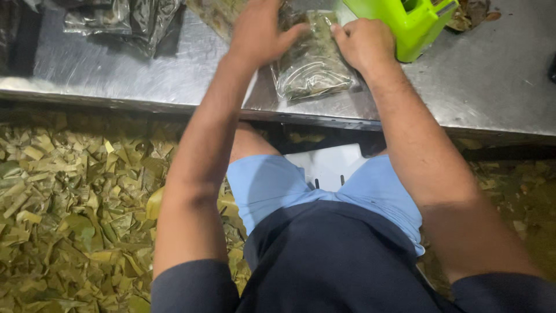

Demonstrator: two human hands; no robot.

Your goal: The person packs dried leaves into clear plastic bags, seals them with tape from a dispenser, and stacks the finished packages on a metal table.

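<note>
A clear plastic bag [313, 66] filled with green-brown leaves lies on the steel table [174, 75] in front of me. My left hand [258, 32] presses flat on the bag's left part, fingers spread over it. My right hand [362, 40] grips the bag's upper right edge with curled fingers, right beside a bright green plastic device [408, 20]. Both forearms reach forward over my lap.
Dark and clear plastic bags [124, 20] lie at the table's far left. The floor [69, 208] below is covered with cut green and yellow leaf scraps. I sit on a white seat [330, 165], in light blue shorts and a dark shirt.
</note>
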